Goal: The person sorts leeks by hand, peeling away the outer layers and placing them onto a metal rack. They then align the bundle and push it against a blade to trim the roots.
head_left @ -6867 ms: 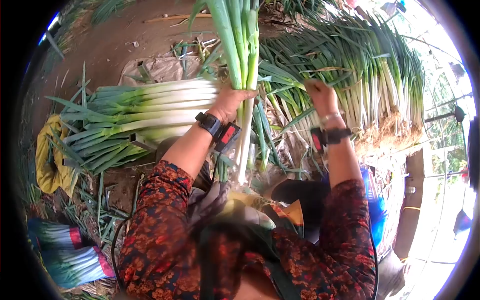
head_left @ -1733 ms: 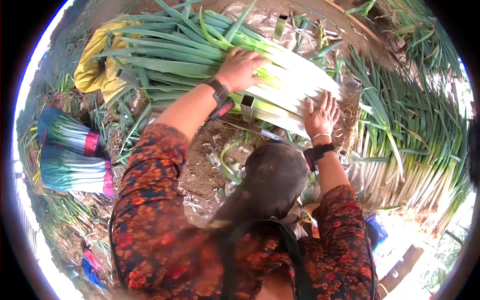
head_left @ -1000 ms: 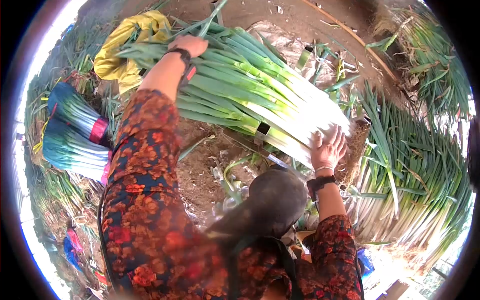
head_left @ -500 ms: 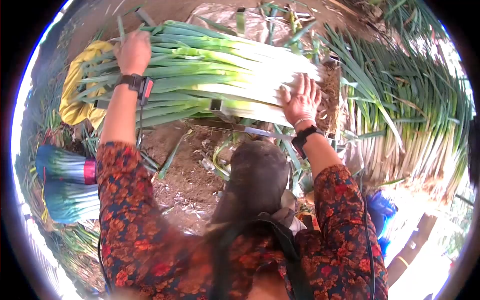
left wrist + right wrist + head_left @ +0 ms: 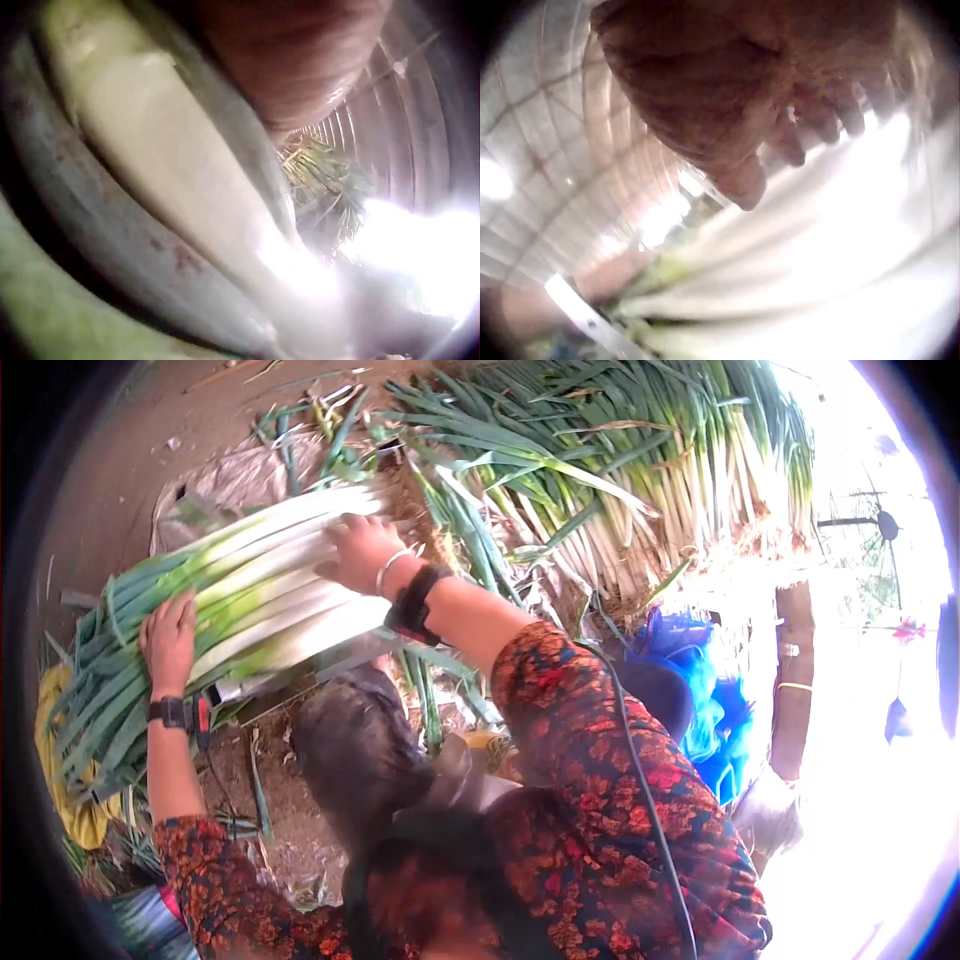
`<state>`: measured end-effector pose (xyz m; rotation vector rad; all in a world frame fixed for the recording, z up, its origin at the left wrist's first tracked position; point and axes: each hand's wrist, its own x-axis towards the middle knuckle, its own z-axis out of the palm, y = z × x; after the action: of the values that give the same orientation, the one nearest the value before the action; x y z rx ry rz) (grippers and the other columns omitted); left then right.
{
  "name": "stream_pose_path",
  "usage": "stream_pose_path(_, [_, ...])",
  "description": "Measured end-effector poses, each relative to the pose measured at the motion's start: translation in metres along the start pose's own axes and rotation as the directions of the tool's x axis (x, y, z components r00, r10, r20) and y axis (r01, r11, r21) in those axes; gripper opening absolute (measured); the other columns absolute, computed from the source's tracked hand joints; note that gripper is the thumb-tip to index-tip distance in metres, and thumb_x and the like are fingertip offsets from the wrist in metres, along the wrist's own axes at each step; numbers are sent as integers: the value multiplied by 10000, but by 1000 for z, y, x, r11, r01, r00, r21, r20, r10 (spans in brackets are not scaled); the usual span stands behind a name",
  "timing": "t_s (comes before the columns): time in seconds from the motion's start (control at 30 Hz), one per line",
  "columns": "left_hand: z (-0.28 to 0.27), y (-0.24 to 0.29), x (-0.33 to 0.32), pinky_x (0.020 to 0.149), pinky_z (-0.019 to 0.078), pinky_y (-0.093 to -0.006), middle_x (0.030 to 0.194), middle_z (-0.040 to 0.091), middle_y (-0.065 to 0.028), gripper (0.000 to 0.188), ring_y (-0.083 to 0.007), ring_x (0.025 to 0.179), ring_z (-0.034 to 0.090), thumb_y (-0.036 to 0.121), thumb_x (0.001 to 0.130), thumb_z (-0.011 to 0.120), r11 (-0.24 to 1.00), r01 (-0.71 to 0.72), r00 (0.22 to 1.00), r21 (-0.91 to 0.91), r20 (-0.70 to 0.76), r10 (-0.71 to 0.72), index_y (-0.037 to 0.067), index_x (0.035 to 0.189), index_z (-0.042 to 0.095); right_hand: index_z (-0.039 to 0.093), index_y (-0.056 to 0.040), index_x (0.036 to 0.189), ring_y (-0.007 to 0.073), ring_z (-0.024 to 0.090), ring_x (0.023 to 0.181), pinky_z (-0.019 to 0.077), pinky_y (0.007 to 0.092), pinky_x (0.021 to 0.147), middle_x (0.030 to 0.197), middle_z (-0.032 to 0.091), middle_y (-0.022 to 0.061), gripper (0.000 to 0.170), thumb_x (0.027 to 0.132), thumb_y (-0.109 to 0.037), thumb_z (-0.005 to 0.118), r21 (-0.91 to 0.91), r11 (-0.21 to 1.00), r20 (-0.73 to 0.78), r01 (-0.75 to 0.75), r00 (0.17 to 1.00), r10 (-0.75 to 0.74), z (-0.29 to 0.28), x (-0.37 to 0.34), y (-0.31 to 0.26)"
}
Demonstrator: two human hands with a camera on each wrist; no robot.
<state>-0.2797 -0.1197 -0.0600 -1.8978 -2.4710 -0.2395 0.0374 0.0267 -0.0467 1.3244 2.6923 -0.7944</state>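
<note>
A thick row of long green onions [image 5: 270, 575] lies sideways before me, dark leaves to the left and white stems to the right. My left hand [image 5: 168, 643] rests on the row where green turns to pale, its fingers extended over the stalks. In the left wrist view, pale stalks [image 5: 180, 142] fill much of the frame beside part of the hand. My right hand [image 5: 365, 552] lies over the white stems near the root end. The right wrist view shows its spread fingers [image 5: 791, 142] reaching down onto the overexposed white stems.
Metal posts [image 5: 228, 690] stand along the row's near side. A large pile of green onions [image 5: 650, 470] lies at the right. Yellow cloth [image 5: 62, 760] is under the leaf ends, and blue plastic [image 5: 705, 705] lies by my right side.
Earlier my left hand held several stalks upright; later it moved along the laid row to the leaf tips, and now back to mid-stalk. My right hand stays near the roots. The head view has turned right.
</note>
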Motion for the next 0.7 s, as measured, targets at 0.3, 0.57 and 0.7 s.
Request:
stream_pose_path(0.3, [14,-12,9,885,419,-383,1056,649,-129,287,-305,987,586,267,972,507,999,51,997,16,-65,-50,25,1047,642,685,-86,1029,339,664,901,523,382,815,982,688,150,240,878,-241,581,160,966,-445,-202,859,253,-61,-10,260])
stream_pose_path(0.57, [13,-13,11,897,434,-378,1058,654,-134,241,-291,985,595,171,979,494,998,64,997,-15,-36,-64,1,1049,650,236,-195,1499,304,220,1428,267,536,1095,1534,290,105,654,919,-379,476,-306,395,-448,-866,497,743,-100,-54,513])
stream_pose_path(0.7, [12,-17,11,896,437,-362,1061,653,-138,242,-284,983,601,158,978,490,993,102,995,-62,-5,-103,0,1070,648,359,-267,1423,291,373,1346,212,586,1092,1420,452,69,521,920,-187,466,-390,325,-390,-861,475,789,-101,-69,544])
